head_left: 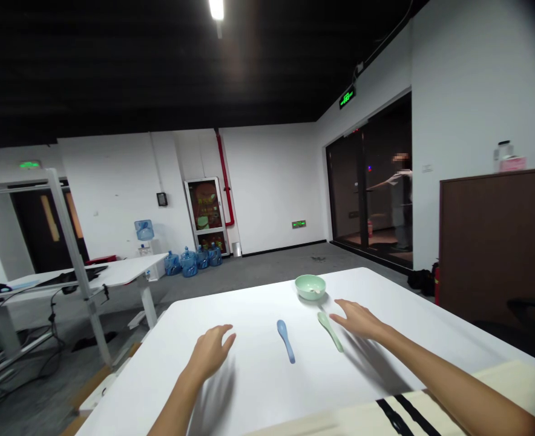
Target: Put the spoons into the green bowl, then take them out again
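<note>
On the white table (258, 387) lie a blue spoon (286, 340) and, to its right, a pale green spoon (330, 330). A pale green bowl (310, 287) stands behind them near the far edge, with something small and white inside. My left hand (210, 351) hovers low over the table left of the blue spoon, fingers loosely apart, holding nothing. Stretched out with its fingers apart, my right hand (358, 319) has its fingertips just right of the green spoon's head, and I cannot tell if they touch it.
A cream cloth with black stripes (431, 406) lies at the table's near right corner. A brown cabinet (498, 242) stands to the right. Another white desk (90, 275) stands to the left, and water bottles (190, 260) are by the far wall. A person (401, 200) stands in the dark doorway.
</note>
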{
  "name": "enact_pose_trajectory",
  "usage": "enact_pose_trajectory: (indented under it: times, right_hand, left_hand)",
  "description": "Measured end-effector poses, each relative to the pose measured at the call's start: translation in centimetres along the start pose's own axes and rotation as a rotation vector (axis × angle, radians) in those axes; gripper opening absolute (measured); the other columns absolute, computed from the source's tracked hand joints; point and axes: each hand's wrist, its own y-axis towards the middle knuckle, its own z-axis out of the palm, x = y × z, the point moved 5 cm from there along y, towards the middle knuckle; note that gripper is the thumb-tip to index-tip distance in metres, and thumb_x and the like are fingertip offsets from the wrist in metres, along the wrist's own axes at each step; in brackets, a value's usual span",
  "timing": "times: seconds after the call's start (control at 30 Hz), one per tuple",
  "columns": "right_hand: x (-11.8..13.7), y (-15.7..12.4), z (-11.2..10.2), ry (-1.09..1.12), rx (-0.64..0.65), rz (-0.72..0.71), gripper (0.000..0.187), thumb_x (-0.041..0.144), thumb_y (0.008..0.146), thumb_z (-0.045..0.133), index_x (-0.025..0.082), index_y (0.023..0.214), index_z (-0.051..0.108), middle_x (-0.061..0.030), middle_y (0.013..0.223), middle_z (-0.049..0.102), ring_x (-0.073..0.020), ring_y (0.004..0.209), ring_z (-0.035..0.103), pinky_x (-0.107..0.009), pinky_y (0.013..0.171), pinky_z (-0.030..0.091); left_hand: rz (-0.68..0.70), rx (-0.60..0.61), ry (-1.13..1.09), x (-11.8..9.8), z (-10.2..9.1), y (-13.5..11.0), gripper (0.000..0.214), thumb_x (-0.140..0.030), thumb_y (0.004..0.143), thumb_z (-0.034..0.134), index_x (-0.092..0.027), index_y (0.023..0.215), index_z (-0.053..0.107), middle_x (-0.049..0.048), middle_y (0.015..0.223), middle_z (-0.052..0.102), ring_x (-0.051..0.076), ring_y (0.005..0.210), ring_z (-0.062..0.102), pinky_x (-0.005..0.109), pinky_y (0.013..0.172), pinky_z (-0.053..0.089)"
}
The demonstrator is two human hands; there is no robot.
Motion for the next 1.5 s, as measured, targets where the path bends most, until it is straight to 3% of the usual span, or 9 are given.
enact_pose_trajectory:
  times: [0.63,0.87,1.03,1.23,1.5]
  right_hand:
    - [0.1,-0.2,-0.2,0.025,0.006,-0.005,0.069,0.059,0.091,0.042,0.015,0.144,0.05,-0.0152,0.145,0.053,-0.0318,0.131,0.051,-0.039,0.105,0.04]
    - [0.1,0.7,-0.4,0.051,-0.031,-0.015,0.059,0.055,0.092,0.044,0.015,0.132,0.058,-0.0159,0.132,0.063,-0.0296,0.123,0.057,-0.034,0.097,0.042]
    - [1.0,3.4,-2.0,0.033,-0.072,0.002,0.052,0.051,0.092,0.044,0.014,0.122,0.064,-0.0173,0.124,0.067,-0.0294,0.113,0.062,-0.033,0.088,0.044]
    - [2.2,8.7,-3.4,-0.03,-0.08,0.053,0.045,0.048,0.089,0.049,0.015,0.111,0.07,-0.018,0.115,0.07,-0.031,0.111,0.063,-0.032,0.083,0.044]
    - [3.0,14.8,-1.7,-0.09,-0.006,0.177,0.037,0.038,0.082,0.055,0.013,0.103,0.073,-0.021,0.111,0.07,-0.0317,0.1,0.068,-0.034,0.075,0.046]
  left_hand:
    - [0.008,-0.011,-0.014,-0.3,-0.3,-0.2,0.053,-0.048,0.095,0.037,-0.018,0.131,0.061,0.0084,0.136,0.064,0.026,0.129,0.056,0.039,0.107,0.042]
    - [0.01,0.006,0.0,-0.6,-0.3,-0.1,0.053,-0.046,0.096,0.036,-0.018,0.133,0.06,0.0084,0.138,0.063,0.025,0.13,0.055,0.038,0.107,0.041]
    - [0.012,0.013,-0.006,-0.5,-0.2,0.1,0.051,-0.046,0.096,0.036,-0.02,0.133,0.06,0.0074,0.139,0.062,0.025,0.131,0.055,0.038,0.108,0.04]
    - [0.014,0.015,-0.035,-0.8,-0.3,0.1,0.049,-0.047,0.096,0.037,-0.024,0.133,0.06,0.006,0.138,0.063,0.025,0.129,0.056,0.04,0.108,0.04]
    - [0.021,-0.001,-0.048,-1.2,-0.7,0.3,0.048,-0.048,0.096,0.037,-0.027,0.133,0.06,0.005,0.138,0.063,0.026,0.129,0.055,0.043,0.112,0.036]
